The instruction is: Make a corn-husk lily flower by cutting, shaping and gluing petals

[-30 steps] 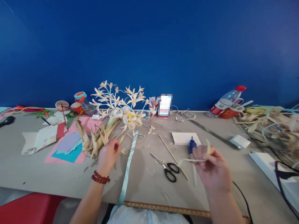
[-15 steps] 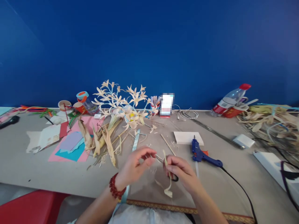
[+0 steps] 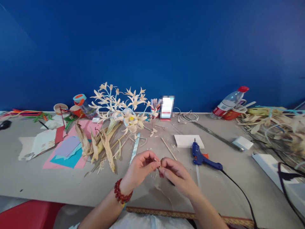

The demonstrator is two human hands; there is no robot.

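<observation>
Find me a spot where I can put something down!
There's bare table in front of the pink paper, left of the bracelet. Another patch lies between the blue glue gun and white power strip, though a black cord crosses it. It's crowded around the pale flowers and far-right husks.

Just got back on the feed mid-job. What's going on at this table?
The person's left hand and right hand meet fingertip to fingertip above the table, pinching a small pale piece, too hidden to identify. A blue glue gun lies to the right, its nozzle over a white slab. Dried husks lie to the left, and pale flowers stand at the back.
</observation>
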